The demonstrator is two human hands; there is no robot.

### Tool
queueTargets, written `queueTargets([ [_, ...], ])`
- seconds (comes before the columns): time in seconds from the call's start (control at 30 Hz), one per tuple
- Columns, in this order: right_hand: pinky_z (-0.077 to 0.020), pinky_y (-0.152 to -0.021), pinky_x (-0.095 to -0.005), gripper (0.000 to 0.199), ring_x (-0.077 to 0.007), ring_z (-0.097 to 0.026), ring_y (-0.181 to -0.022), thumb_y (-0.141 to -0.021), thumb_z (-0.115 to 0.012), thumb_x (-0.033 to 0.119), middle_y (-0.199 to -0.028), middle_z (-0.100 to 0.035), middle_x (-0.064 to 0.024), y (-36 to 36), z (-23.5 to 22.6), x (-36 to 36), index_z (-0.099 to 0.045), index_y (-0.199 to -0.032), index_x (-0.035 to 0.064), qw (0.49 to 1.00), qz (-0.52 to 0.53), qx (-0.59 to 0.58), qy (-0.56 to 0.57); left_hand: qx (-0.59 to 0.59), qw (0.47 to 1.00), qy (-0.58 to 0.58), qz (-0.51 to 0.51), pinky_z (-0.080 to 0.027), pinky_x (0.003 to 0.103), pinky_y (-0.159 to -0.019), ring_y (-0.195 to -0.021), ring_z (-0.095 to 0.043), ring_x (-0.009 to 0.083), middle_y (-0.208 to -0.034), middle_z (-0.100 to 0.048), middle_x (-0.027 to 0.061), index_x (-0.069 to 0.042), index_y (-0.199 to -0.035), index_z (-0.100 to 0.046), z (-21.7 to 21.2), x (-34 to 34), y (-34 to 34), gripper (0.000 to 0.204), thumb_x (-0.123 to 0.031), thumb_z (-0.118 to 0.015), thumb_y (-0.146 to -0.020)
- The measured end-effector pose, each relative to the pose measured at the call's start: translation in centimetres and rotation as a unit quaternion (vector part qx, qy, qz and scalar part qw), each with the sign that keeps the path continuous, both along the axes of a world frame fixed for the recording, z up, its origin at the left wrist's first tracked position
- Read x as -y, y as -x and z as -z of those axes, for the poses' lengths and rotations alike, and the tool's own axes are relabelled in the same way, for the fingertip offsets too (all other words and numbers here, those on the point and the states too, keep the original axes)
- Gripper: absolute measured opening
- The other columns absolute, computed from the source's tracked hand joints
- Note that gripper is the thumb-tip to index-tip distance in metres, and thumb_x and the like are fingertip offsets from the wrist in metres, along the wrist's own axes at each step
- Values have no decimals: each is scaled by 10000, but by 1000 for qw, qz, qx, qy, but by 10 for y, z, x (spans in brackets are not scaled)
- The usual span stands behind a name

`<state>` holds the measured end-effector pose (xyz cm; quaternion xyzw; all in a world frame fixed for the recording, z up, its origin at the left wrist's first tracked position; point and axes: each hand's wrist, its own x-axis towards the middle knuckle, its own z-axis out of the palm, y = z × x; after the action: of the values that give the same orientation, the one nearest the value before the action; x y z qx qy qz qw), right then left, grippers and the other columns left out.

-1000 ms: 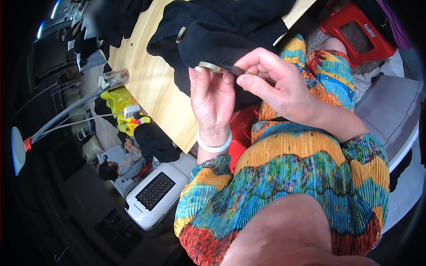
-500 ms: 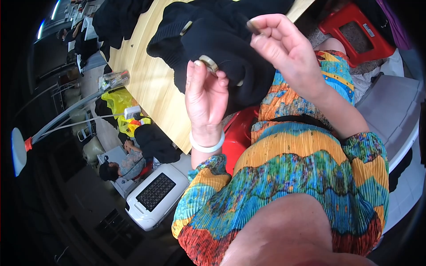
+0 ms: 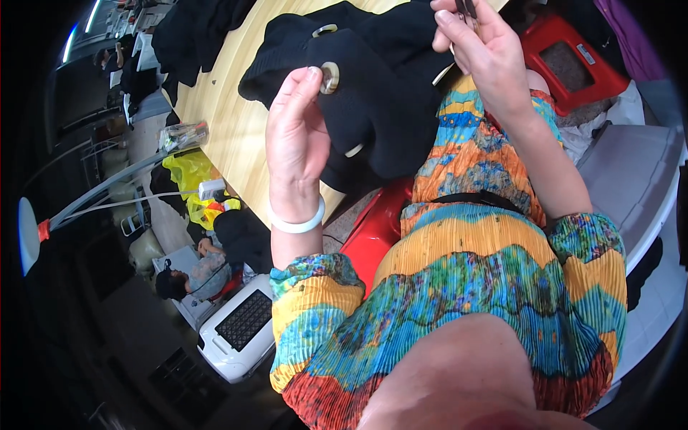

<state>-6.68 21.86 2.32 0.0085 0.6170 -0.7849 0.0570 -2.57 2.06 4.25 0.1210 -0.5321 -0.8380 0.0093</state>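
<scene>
A black knit garment (image 3: 390, 86) lies bunched on the table's near edge and hangs over it. My left hand (image 3: 297, 132), a white bangle at its wrist, pinches a round tan-and-brown button (image 3: 330, 77) at the garment between thumb and fingers. Farther off on the cloth sits a second button (image 3: 325, 31). Lower down shows the pale edge of what looks like another button (image 3: 354, 151). Up at the right, away from the cloth, my right hand (image 3: 491, 64) is closed on a small dark two-pronged tool (image 3: 466, 8), like thread snips, partly hidden by the fingers.
The pale wooden table (image 3: 233, 118) bears more black cloth (image 3: 193, 39) at its far left. Beside it are a lamp arm (image 3: 107, 175), a clear container (image 3: 183, 135) and a yellow bag (image 3: 190, 172). A red stool (image 3: 573, 64) stands right. Another person (image 3: 197, 276) sits left.
My left hand has shifted left and up with the button, now turned more face-on. My right hand has moved up and right, away from the garment, with the dark tool.
</scene>
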Motion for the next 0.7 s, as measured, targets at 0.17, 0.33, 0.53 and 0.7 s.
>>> queueTargets([
  [0.17, -413, -593, -153, 409, -29, -503, -648, -760, -628, 64, -816, -570, -21, -23, 18, 29, -411, -1103, 16, 979, -85, -173, 66, 0, 998, -13, 67, -377, 217, -781, -833, -509, 101, -858, -579, 38, -12, -885, -564, 1, -5, 28, 137, -118, -581, -799],
  [0.33, -398, -641, -150, 329, -21, -477, -697, -743, -623, 36, -736, -506, 13, -10, 20, 38, -465, -1030, 15, 983, -64, -144, 93, 19, 996, -9, 90, -372, 192, -789, -849, -501, 77, -853, -568, 6, -34, -908, -554, 11, -2, 52, 164, -176, -563, -827],
  [0.53, -388, -639, -153, 342, -25, -443, -670, -755, -577, -22, -796, -494, 18, 11, 5, 31, -445, -1067, 21, 979, -97, -112, 139, -33, 968, 182, 168, -420, 192, -735, -831, -543, 83, -927, -582, 48, 19, -1048, -503, 21, 21, 8, 247, -154, -466, -876],
  [0.7, -398, -651, -179, 397, -57, -443, -680, -742, -582, -38, -787, -473, 20, 23, -16, 31, -435, -1109, -3, 984, -69, -123, 107, -32, 980, 58, 188, -432, 196, -729, -802, -536, 69, -911, -577, 30, 12, -1020, -523, -5, 7, -11, 219, -29, -542, -807],
])
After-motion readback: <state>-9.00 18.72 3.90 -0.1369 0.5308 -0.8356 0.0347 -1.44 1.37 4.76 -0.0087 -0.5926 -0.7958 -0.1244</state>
